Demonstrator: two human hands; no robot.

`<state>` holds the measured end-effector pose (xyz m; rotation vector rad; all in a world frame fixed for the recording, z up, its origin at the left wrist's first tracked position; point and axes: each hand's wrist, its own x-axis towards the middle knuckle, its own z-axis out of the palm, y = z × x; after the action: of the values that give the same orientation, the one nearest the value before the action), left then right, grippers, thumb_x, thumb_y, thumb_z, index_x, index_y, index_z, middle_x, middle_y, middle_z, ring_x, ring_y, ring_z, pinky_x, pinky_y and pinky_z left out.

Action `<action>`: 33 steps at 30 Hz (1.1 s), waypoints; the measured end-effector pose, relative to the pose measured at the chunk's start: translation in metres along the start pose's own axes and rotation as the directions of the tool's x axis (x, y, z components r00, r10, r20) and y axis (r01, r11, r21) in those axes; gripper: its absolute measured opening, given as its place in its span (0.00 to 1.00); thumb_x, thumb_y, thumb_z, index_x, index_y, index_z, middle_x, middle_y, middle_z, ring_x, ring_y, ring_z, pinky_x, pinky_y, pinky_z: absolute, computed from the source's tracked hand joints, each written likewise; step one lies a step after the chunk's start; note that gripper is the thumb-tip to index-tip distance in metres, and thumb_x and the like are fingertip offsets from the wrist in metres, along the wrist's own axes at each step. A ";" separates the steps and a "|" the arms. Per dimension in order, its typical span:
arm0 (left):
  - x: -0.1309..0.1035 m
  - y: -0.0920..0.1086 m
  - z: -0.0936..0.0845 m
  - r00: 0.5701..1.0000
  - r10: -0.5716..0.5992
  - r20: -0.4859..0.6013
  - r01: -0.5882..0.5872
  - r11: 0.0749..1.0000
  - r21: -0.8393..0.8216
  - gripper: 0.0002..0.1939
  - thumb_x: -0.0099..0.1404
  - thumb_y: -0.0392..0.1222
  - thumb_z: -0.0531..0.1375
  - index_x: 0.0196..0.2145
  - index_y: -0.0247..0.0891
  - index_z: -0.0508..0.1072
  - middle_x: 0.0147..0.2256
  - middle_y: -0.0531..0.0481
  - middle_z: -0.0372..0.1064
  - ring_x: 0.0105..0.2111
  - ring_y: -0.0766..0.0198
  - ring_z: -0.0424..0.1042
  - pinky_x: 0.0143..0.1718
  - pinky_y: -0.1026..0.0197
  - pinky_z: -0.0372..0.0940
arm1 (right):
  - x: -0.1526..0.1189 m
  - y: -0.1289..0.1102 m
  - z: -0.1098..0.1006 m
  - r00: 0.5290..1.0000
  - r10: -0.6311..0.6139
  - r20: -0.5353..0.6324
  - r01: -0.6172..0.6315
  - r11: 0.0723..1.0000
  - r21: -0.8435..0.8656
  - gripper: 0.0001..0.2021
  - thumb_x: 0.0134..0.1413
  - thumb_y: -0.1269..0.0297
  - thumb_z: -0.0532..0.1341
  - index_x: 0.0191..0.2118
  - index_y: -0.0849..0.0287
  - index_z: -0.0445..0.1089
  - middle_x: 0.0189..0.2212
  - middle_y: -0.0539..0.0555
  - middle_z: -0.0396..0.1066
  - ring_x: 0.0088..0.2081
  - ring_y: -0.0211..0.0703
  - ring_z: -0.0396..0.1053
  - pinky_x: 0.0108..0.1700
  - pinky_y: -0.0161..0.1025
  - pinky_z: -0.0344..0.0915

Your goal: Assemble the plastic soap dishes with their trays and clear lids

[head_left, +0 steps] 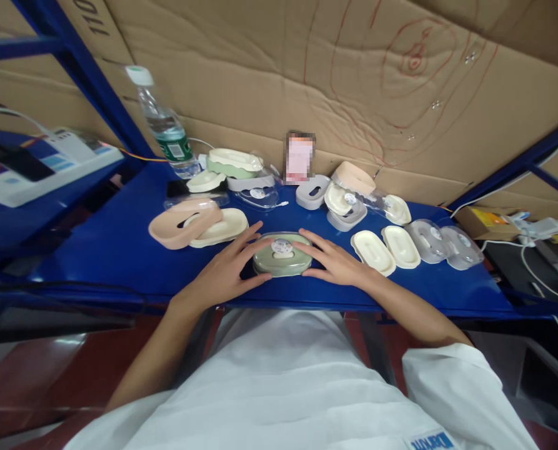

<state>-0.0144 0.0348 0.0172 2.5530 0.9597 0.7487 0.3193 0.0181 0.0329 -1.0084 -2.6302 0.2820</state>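
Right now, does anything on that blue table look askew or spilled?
Behind the right hand, a peach box, cream tray and grey box look askew, overlapping unevenly instead of stacking squarely. I see no spill.

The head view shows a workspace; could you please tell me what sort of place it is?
Probably a workstation in a workshop: there is a blue table, a cardboard backing behind it, and a green oval container among several similarly shaped pieces.

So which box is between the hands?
The green box with the round sticker. Only it lies between the left hand and right hand; the other green box sits farther back.
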 end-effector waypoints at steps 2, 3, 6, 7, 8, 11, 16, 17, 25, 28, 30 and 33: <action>-0.001 -0.001 0.000 1.000 0.001 0.008 0.000 1.000 -0.011 0.38 0.74 0.62 0.62 0.74 0.48 0.60 0.79 0.39 0.43 0.71 0.43 0.64 0.70 0.41 0.64 | 0.000 0.000 -0.001 1.000 0.004 -0.005 -0.004 1.000 0.002 0.35 0.74 0.51 0.62 0.79 0.47 0.51 0.79 0.64 0.46 0.76 0.61 0.57 0.72 0.60 0.65; -0.001 -0.001 -0.001 1.000 -0.002 0.013 0.002 1.000 -0.015 0.38 0.74 0.62 0.62 0.74 0.48 0.59 0.79 0.39 0.43 0.72 0.42 0.62 0.71 0.41 0.63 | 0.000 0.001 -0.001 1.000 0.003 -0.006 -0.003 1.000 0.007 0.35 0.74 0.51 0.62 0.79 0.47 0.51 0.79 0.64 0.47 0.76 0.61 0.57 0.72 0.60 0.65; 0.000 -0.001 -0.001 0.999 -0.024 0.029 0.024 1.000 -0.013 0.37 0.76 0.61 0.60 0.75 0.48 0.56 0.79 0.39 0.44 0.75 0.42 0.56 0.73 0.40 0.59 | 0.000 0.001 -0.002 1.000 -0.005 -0.002 0.005 1.000 0.018 0.35 0.74 0.51 0.62 0.79 0.48 0.52 0.79 0.64 0.47 0.76 0.59 0.56 0.72 0.59 0.65; 0.000 -0.002 0.000 0.999 -0.030 0.036 0.031 0.999 -0.012 0.37 0.77 0.61 0.59 0.76 0.48 0.55 0.78 0.39 0.45 0.75 0.43 0.55 0.73 0.39 0.58 | 0.000 0.002 -0.002 1.000 -0.005 -0.003 0.005 1.000 0.020 0.35 0.74 0.51 0.62 0.79 0.48 0.52 0.79 0.64 0.47 0.77 0.59 0.55 0.72 0.58 0.65; 0.000 -0.002 0.000 0.998 -0.035 0.046 0.036 0.999 -0.013 0.38 0.77 0.61 0.59 0.76 0.48 0.55 0.78 0.39 0.48 0.75 0.43 0.56 0.74 0.39 0.58 | 0.000 0.002 -0.001 1.000 -0.004 -0.006 0.004 1.000 0.023 0.35 0.74 0.51 0.62 0.79 0.48 0.52 0.79 0.64 0.47 0.77 0.59 0.55 0.72 0.58 0.65; 0.000 -0.003 0.001 0.996 -0.056 0.072 0.057 0.998 -0.018 0.38 0.77 0.62 0.58 0.76 0.48 0.54 0.76 0.40 0.53 0.74 0.44 0.59 0.74 0.39 0.58 | 0.000 0.004 -0.001 1.000 -0.009 -0.020 0.010 0.999 0.034 0.35 0.73 0.52 0.63 0.79 0.47 0.53 0.79 0.64 0.48 0.77 0.59 0.54 0.73 0.58 0.64; 0.000 -0.004 0.002 0.994 -0.069 0.082 0.071 0.997 -0.019 0.38 0.77 0.64 0.57 0.76 0.49 0.54 0.75 0.41 0.55 0.74 0.45 0.60 0.74 0.40 0.56 | 0.000 0.003 -0.002 0.999 -0.021 -0.028 0.022 0.999 0.038 0.34 0.74 0.51 0.62 0.78 0.50 0.55 0.78 0.66 0.49 0.77 0.59 0.55 0.73 0.58 0.64; 0.000 -0.004 0.002 0.994 -0.071 0.083 0.073 0.997 -0.019 0.38 0.77 0.64 0.57 0.76 0.49 0.54 0.75 0.42 0.55 0.74 0.46 0.59 0.74 0.41 0.56 | 0.000 0.002 -0.002 1.000 -0.018 -0.025 0.019 0.999 0.039 0.34 0.74 0.51 0.62 0.78 0.50 0.54 0.78 0.65 0.49 0.77 0.60 0.55 0.73 0.59 0.64; 0.000 -0.005 0.002 0.994 -0.073 0.077 0.075 0.997 -0.021 0.38 0.77 0.64 0.57 0.76 0.49 0.55 0.76 0.43 0.54 0.74 0.46 0.59 0.74 0.41 0.57 | 0.000 0.004 0.004 1.000 -0.002 -0.018 0.003 0.999 0.050 0.57 0.65 0.48 0.70 0.82 0.45 0.27 0.82 0.65 0.29 0.79 0.65 0.47 0.74 0.63 0.60; 0.000 -0.004 0.002 0.994 -0.079 0.081 0.081 0.996 -0.028 0.38 0.77 0.64 0.58 0.76 0.48 0.55 0.76 0.43 0.54 0.74 0.46 0.59 0.74 0.42 0.57 | 0.000 0.003 0.005 1.000 0.006 0.008 -0.006 0.999 0.047 0.55 0.67 0.48 0.69 0.82 0.44 0.29 0.82 0.64 0.28 0.78 0.65 0.49 0.72 0.61 0.62; 0.000 -0.004 0.001 0.993 -0.083 0.085 0.086 0.996 -0.031 0.39 0.77 0.64 0.58 0.76 0.49 0.55 0.76 0.43 0.54 0.74 0.46 0.59 0.74 0.41 0.57 | 0.001 0.002 0.005 1.000 0.014 0.019 -0.014 0.999 0.042 0.54 0.67 0.48 0.69 0.82 0.45 0.30 0.82 0.64 0.28 0.78 0.64 0.51 0.72 0.61 0.63; 0.000 -0.003 0.001 0.993 -0.074 0.088 0.077 0.997 -0.032 0.39 0.77 0.65 0.58 0.76 0.49 0.55 0.76 0.42 0.54 0.74 0.47 0.59 0.74 0.41 0.57 | 0.002 0.001 0.006 0.999 0.027 0.019 -0.028 0.999 0.024 0.53 0.66 0.48 0.69 0.82 0.46 0.33 0.81 0.65 0.30 0.77 0.65 0.52 0.72 0.61 0.63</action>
<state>-0.0154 0.0375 0.0152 2.4824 0.9993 0.6225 0.3166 0.0198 0.0276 -1.0396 -2.6248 0.3303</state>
